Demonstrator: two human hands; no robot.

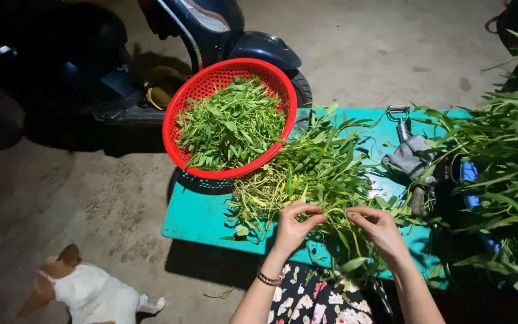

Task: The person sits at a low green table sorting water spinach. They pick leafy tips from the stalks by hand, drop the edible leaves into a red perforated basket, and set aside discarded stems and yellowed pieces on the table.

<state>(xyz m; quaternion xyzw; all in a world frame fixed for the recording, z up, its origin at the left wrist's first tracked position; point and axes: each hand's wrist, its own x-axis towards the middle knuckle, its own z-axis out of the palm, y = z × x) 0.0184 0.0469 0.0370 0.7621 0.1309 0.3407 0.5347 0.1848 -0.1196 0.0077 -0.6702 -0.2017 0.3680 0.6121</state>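
My left hand (295, 225) and my right hand (379, 228) pinch the same leafy green stem (331, 211) above the near edge of a low teal table (193, 219). A loose heap of green stalks and leaves (313, 168) lies on the table just beyond my fingers. A red plastic basket (178, 105) filled with picked green leaves stands tilted at the table's far left corner. A bracelet circles my left wrist.
A dark scooter (229, 30) is parked behind the basket. A peeler (398, 114) and a grey cloth (406, 157) lie on the table's right side. A large bundle of long-leaved greens (505, 162) fills the right. A white and tan dog (85, 288) lies on the concrete at lower left.
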